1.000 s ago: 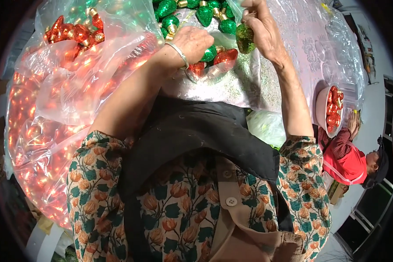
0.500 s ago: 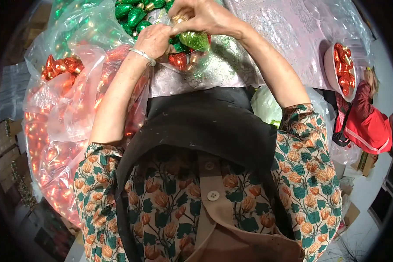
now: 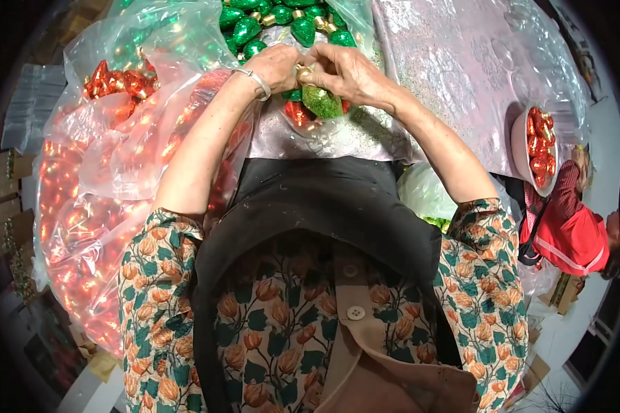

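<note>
My two hands meet over the table at the top middle. My right hand (image 3: 351,74) has its thumb and fingers pinched at the gold cap of a light green glitter bulb ornament (image 3: 322,102), which hangs below them. My left hand (image 3: 275,67) is closed close against the right one; its fingertips are partly hidden, and what they grip cannot be made out. Just under the hands, beside the light green one, are a red bulb ornament (image 3: 297,111) and a bit of dark green one, with what looks like clear plastic around them.
Green bulb ornaments (image 3: 303,30) with gold caps lie beyond my hands. A large clear bag of red ornaments (image 3: 83,241) bulges at my left. On the right stands a white bowl (image 3: 521,148) of red ornaments, beside a person in a red apron (image 3: 575,237).
Both hands have come lower and nearer to me, and the right hand has dropped in beside the left. The light green ornament now hangs below them. The whole view has shifted slightly.
</note>
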Motion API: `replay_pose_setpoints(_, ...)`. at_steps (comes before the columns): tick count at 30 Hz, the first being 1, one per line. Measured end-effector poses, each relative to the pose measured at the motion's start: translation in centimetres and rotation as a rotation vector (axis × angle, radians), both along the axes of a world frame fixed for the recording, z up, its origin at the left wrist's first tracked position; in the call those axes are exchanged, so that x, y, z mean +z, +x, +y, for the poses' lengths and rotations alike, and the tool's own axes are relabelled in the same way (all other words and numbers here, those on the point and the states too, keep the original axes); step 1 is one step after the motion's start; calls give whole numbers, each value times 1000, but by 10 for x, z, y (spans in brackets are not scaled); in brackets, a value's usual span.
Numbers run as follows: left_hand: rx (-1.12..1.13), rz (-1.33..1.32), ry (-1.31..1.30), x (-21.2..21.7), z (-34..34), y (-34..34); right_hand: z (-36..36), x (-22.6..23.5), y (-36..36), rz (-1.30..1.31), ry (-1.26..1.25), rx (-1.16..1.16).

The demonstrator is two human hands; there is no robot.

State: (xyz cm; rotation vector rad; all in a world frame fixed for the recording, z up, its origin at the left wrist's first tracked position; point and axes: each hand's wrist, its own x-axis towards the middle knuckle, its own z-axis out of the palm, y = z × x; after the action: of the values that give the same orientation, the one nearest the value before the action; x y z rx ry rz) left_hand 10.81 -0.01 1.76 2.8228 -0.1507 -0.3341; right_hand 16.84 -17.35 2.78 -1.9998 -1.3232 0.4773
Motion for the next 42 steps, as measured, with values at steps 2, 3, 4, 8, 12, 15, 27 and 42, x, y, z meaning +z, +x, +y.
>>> replay_pose_setpoints(2,-33,10,-134,4,-2,-3,2,3,3,-38,-54,38)
replay_pose_setpoints(3,-28,8,-145,2,-2,-2,2,6,6,-70,-99,68)
replay_pose_setpoints(4,-64,-4,-163,0,1,-4,4,9,6,-101,-143,103)
replay_pose_setpoints(8,-116,-27,-227,-5,11,-10,2,19,0,-61,-208,153)
replay_pose_setpoints(12,-127,-9,-322,2,3,-12,5,15,-1,65,-587,260)
replay_pose_setpoints(15,-143,-2,-392,5,0,-16,13,11,2,-130,-577,302)
replay_pose_setpoints(27,-180,-484,-255,28,-36,-17,-41,50,27,-34,-180,124)
replay_pose_setpoints(42,-394,151,-166,-5,-17,17,-445,-236,-148,-51,-895,-1076)
